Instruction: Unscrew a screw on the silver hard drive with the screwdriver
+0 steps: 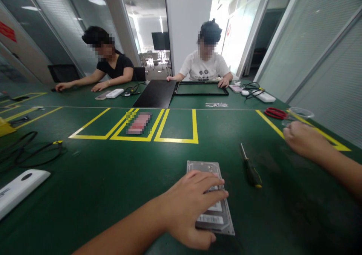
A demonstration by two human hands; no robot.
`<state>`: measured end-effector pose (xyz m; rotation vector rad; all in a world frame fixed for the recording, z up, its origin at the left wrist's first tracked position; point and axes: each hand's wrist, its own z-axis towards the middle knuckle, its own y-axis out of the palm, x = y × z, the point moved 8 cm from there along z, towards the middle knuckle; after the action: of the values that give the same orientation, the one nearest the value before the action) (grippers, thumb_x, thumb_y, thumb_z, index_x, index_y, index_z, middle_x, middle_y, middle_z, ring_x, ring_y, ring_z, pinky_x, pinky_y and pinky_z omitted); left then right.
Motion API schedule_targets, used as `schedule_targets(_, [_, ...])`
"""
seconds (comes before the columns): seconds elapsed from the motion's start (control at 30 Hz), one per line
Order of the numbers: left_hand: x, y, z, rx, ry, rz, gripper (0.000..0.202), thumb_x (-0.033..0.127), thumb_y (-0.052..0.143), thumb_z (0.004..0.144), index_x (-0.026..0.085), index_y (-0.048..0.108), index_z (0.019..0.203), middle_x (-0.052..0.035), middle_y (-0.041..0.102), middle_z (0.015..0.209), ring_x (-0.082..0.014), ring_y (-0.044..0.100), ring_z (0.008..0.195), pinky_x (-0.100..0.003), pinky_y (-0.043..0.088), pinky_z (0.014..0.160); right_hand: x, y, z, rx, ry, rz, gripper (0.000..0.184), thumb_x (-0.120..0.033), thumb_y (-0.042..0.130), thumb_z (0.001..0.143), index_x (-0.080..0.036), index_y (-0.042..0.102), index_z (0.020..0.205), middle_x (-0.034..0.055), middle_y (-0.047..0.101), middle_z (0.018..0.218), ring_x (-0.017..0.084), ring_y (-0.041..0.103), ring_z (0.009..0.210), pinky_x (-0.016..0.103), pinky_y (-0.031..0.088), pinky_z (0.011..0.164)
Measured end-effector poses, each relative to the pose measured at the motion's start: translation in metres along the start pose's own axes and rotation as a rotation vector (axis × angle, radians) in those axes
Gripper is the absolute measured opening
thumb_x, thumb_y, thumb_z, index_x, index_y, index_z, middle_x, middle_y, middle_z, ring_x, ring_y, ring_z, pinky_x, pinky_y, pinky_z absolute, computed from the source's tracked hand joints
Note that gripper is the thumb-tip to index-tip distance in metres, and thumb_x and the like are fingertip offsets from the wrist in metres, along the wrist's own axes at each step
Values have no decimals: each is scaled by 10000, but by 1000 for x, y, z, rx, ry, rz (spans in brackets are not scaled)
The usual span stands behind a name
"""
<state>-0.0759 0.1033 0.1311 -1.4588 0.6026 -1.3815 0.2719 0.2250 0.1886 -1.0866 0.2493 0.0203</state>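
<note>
My left hand lies across a silver hard drive on the green table, its fingers reaching the drive's right edge and the thumb near the lower end. White labels show between and below the fingers. At the far right, my right hand is closed, knuckles up, in front of a clear plastic bowl. Its fingertips are hidden, so what they hold, if anything, cannot be seen. A screwdriver with a black and yellow handle lies between my hands, its metal shaft pointing away from me.
Yellow tape marks rectangles on the table, one around a blurred phone. A red cable coil sits beside the bowl. White device and black cables lie left. Opposite, two people sit; one handles a black frame and panel.
</note>
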Motion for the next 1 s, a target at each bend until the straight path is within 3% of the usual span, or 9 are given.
schedule_targets(0.13, [-1,5,-1,28,2,37,827,542,606,751,305,371,1508,-104,362,1573,-339,357,1436,-539,288,1144,-76,5,-25,-174,35,237,205,-239,466,930,-155,506,748,37,510,671,105,433,605,260,286,603])
schedule_targets(0.27, [-1,7,-1,43,3,64,766,522,632,735,318,453,1451,-89,349,1573,-339,362,1425,-527,299,1134,-157,17,-81,-364,66,595,305,-396,310,957,-184,454,794,11,495,702,118,476,611,236,400,574])
schedule_targets(0.33, [-1,6,-1,53,-4,65,762,526,648,714,314,482,1427,-86,383,1544,-328,386,1403,-513,303,1134,-183,29,-113,-482,293,1125,313,-481,464,873,-185,444,774,-3,462,703,110,442,606,232,405,560])
schedule_targets(0.4, [0,5,0,60,-4,63,754,528,659,698,307,505,1403,-89,418,1510,-317,407,1381,-498,307,1133,-200,35,-136,-516,451,1363,374,-520,629,776,-179,479,753,-8,458,693,104,426,609,220,396,552])
schedule_targets(0.5, [1,4,0,74,-11,61,729,519,675,685,300,535,1367,-92,431,1491,-316,425,1356,-488,319,1127,-207,36,-154,-467,594,1630,389,-462,728,723,-178,465,682,-17,428,659,98,402,592,215,399,542])
schedule_targets(0.6, [1,4,1,82,-18,65,717,493,692,678,293,545,1350,-94,439,1478,-323,452,1320,-490,337,1113,-196,40,-160,-368,663,1772,394,-413,788,693,-179,472,673,-24,414,656,97,387,586,212,405,532])
schedule_targets(0.77, [3,2,0,87,-14,78,723,478,700,685,290,534,1363,-87,429,1493,-331,466,1311,-506,341,1102,-166,54,-161,-260,647,1680,377,-401,836,668,-173,536,686,-19,440,656,95,400,601,197,403,540])
schedule_targets(1.0, [2,3,0,60,-35,82,740,486,705,687,309,515,1380,-85,401,1521,-327,430,1355,-510,319,1119,-156,67,-163,-355,572,1596,353,-418,834,686,-162,594,729,-7,501,655,94,443,608,197,379,553])
